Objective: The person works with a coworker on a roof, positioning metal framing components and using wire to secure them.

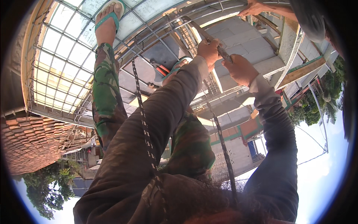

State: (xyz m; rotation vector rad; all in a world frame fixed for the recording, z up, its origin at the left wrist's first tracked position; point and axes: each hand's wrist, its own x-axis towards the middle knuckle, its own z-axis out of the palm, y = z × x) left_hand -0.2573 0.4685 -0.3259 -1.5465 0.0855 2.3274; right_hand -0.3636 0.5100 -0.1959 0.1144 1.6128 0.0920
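Both my hands are closed around a long, worn metal bar point(201, 30), a lever-like hand tool. My left hand point(209, 53) grips it partway along, and my right hand point(241, 70) holds the near end. The bar slants up and left, its far end meeting the steel reinforcing bars point(169, 27) at the edge of a mesh. Whether that end is hooked onto a bar is too small to tell. Beneath my left forearm, a tool with red handles point(161, 70) lies beside my sandalled foot point(182, 61).
Steel mesh point(63, 69) covers pale panels at left, where my other foot point(106, 28) stands. Another person's hand point(254, 7) reaches in at upper right. Grey block wall point(242, 39) and wooden boards point(302, 75) lie beyond. Two patterned cords point(143, 119) hang before me.
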